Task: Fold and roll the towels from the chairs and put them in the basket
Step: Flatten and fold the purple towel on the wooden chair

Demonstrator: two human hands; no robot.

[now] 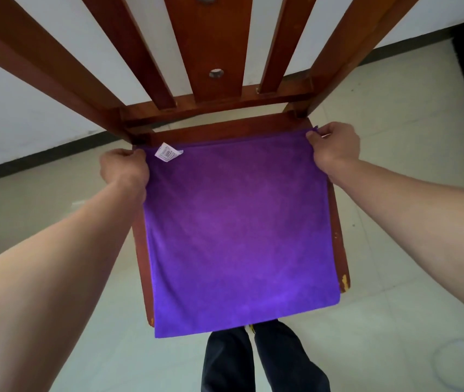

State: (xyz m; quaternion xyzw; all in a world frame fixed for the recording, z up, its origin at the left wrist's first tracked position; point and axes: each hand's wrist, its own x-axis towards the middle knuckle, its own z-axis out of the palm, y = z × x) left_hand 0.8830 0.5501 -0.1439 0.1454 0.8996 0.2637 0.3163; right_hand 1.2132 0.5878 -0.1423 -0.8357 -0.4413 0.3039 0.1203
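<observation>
Purple towel showing on a reddish-brown chair.

The towel (pixel 239 233) is showing plain solid purple, unpatterned, its small label (pixel 167 153) showing white with dark printed lines. The chair (pixel 214 46) is showing glossy reddish-brown wood, chipping to pale yellow at its front corners. The floor (pixel 394 250) is showing pale cream tile, the wall (pixel 13 108) white, the skirting (pixel 41 159) black, the trousers (pixel 253 363) dark navy.

A purple towel (pixel 239 230) lies flat across the wooden chair (pixel 338 239) seat, overhanging its front edge.
</observation>
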